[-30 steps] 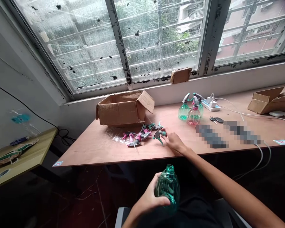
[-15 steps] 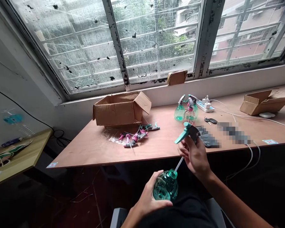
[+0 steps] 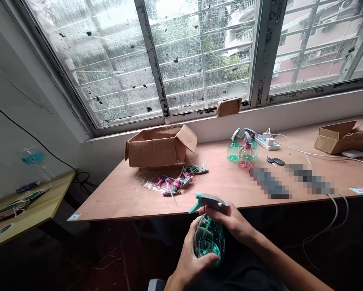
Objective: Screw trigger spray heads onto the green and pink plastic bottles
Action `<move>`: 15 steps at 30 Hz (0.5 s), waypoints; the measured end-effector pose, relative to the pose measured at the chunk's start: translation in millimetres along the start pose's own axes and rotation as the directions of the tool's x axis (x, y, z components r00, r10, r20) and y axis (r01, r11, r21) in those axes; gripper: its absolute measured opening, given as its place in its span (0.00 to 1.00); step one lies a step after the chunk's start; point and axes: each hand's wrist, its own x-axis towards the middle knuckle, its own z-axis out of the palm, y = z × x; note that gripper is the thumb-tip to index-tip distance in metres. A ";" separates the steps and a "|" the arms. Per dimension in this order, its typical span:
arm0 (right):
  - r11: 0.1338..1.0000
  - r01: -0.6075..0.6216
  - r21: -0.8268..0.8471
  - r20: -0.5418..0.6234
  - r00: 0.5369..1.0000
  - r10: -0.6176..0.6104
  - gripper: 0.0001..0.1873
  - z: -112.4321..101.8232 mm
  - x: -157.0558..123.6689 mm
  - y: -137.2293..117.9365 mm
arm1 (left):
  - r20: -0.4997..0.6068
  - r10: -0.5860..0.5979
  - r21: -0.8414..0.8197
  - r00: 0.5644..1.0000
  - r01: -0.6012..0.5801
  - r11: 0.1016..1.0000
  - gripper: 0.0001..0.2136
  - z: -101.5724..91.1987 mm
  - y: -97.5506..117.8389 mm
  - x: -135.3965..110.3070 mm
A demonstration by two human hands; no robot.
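My left hand [image 3: 191,254] is wrapped round a clear green bottle [image 3: 210,238], held in front of the table edge above my lap. At the bottle's neck, my right hand [image 3: 237,221] grips a grey and teal spray head [image 3: 210,201], its trigger pointing left. The head sits on the mouth, its tube inside the bottle; whether it is threaded on is hidden by my fingers. On the table lie several loose spray heads [image 3: 181,184], pink and teal. Farther back stand green spray bottles [image 3: 233,150] and a pink spray bottle [image 3: 246,155].
An open cardboard box [image 3: 157,150] stands at the back left of the table [image 3: 114,198], a smaller one [image 3: 338,139] at the right. A power strip [image 3: 267,142], keys [image 3: 275,161] and two blurred dark objects lie between. White cables hang over the front edge.
My right hand has brought the spray head down and left onto the bottle, and its tube has gone inside. The bottle is now more upright in my left hand. The view has shifted slightly.
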 end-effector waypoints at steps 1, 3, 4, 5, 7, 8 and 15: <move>1.000 -0.002 0.007 0.039 0.999 0.002 0.18 -2.9 0.3 -2.5 | 0.033 0.003 0.000 0.999 -0.003 1.000 0.48 -1.6 6.1 3.0; 1.000 0.019 -0.016 0.132 0.991 -0.017 0.18 -11.1 -0.1 -8.5 | 0.142 -0.005 0.011 0.990 0.003 1.000 0.48 -5.0 22.8 10.6; 0.999 0.034 -0.035 0.184 0.983 -0.027 0.19 -15.7 -1.0 -12.0 | 0.201 -0.021 0.014 0.979 0.018 1.000 0.47 -6.5 32.6 15.4; 0.998 0.040 -0.043 0.232 0.972 -0.029 0.21 -20.1 -2.4 -15.7 | 0.256 -0.042 0.010 0.966 0.041 0.999 0.46 -7.7 42.8 20.7; 0.999 0.041 0.007 0.292 0.955 -0.042 0.23 -27.3 -6.5 -23.3 | 0.332 -0.078 -0.033 0.940 0.094 0.995 0.44 -9.0 61.7 32.7; 0.997 0.052 0.055 0.303 0.951 -0.066 0.23 -29.9 -9.0 -26.8 | 0.359 -0.086 -0.060 0.930 0.114 0.992 0.41 -9.0 69.3 39.0; 0.974 0.221 0.055 0.237 0.945 -0.227 0.27 -41.1 -25.9 -34.3 | 0.475 -0.081 -0.174 0.876 0.184 0.967 0.35 14.4 63.8 63.3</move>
